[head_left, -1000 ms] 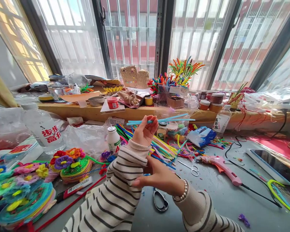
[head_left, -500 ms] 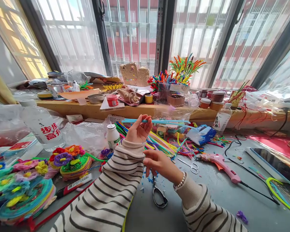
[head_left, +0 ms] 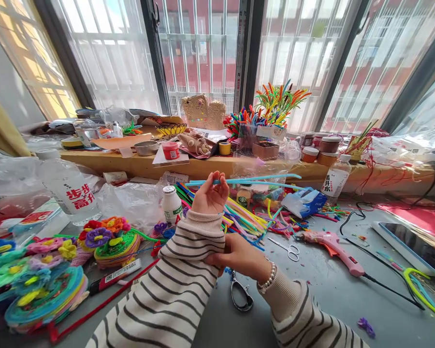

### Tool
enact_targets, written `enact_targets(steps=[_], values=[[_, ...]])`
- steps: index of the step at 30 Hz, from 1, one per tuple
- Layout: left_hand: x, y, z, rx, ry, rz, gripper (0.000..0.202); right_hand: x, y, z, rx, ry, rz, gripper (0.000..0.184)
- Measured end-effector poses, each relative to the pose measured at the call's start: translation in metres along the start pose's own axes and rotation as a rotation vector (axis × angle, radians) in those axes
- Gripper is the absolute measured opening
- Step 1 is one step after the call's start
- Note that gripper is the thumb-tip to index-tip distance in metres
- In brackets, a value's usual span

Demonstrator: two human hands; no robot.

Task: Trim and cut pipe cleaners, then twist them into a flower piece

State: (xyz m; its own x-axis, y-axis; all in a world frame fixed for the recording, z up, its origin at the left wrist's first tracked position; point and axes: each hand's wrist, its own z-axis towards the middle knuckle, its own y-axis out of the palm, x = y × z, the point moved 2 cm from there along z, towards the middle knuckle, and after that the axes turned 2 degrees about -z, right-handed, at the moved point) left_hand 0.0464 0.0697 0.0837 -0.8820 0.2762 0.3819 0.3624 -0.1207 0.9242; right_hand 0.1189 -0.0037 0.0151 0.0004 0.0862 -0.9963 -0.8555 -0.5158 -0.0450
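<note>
My left hand is raised above the desk, its fingers closed around light blue pipe cleaners that stick out to both sides. My right hand grips the striped left sleeve at the forearm, thumb on top; the other fingertips are hidden behind the sleeve. Just below it lie black-handled scissors, their blades covered by the hand. A heap of coloured pipe cleaners spreads behind both hands.
White-handled scissors and a pink glue gun with a black cord lie to the right. Pipe-cleaner flower pieces crowd the left, near a large water bottle. A small white bottle stands behind my left forearm.
My right hand has moved slightly left and down and now grips the left sleeve. The pipe cleaners' right ends have spread apart in my left hand. The view has shifted slightly.
</note>
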Motion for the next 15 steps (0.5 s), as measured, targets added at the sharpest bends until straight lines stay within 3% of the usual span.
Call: enact_targets(steps=[3, 6, 8, 10, 13, 15], values=[[0.003, -0.001, 0.000, 0.003, 0.006, 0.013, 0.033, 0.005, -0.012, 0.001, 0.255, -0.026, -0.160, 0.008], [0.012, 0.000, -0.002, 0.013, 0.025, 0.000, 0.033, 0.003, -0.029, -0.002, 0.411, -0.058, -0.225, 0.008], [0.017, 0.001, -0.003, 0.013, 0.037, -0.010, 0.032, 0.001, -0.028, -0.003, 0.367, -0.090, -0.247, 0.018], [0.018, 0.002, -0.003, 0.014, 0.039, -0.017, 0.032, -0.001, -0.017, -0.003, 0.197, -0.090, -0.234, 0.035], [0.013, 0.002, -0.003, 0.014, 0.020, -0.027, 0.032, 0.001, 0.000, -0.001, 0.048, -0.040, -0.154, 0.027], [0.010, 0.002, -0.003, 0.006, 0.013, -0.029, 0.032, 0.003, 0.001, 0.000, 0.044, -0.005, -0.126, 0.023]])
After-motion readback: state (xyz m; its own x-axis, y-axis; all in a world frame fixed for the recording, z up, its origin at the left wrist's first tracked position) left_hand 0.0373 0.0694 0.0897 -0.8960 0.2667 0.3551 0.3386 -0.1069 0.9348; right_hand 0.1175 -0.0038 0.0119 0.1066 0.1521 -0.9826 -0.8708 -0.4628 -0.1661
